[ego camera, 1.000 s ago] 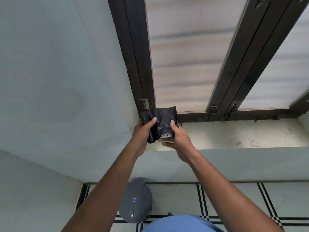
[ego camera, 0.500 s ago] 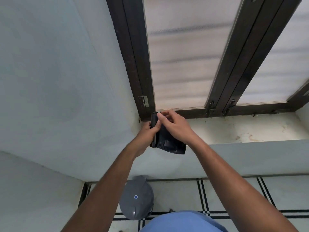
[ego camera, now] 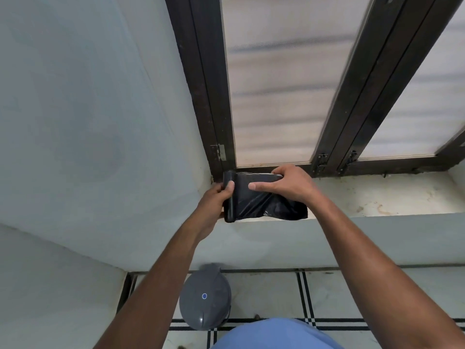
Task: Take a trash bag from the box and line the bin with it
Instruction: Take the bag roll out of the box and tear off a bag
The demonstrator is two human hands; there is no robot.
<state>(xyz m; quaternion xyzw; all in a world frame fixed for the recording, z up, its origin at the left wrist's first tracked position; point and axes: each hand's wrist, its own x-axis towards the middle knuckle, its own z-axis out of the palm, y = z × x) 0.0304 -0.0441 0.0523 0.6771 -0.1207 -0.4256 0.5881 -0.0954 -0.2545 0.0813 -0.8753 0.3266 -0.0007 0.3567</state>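
Both hands (ego camera: 254, 195) clamped on trash bag (ego camera: 261, 205)

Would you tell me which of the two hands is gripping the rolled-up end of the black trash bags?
The left hand, at the wall side, wraps the roll of trash bags; the right hand instead presses on the unrolled sheet.

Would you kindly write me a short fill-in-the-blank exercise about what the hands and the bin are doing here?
1. The left hand grips the ____ end of the black trash bag roll.
2. The right hand pulls the bag over the window ____.
3. The grey bin stands on the ____, lid shut.

Missing words: rolled; sill; floor
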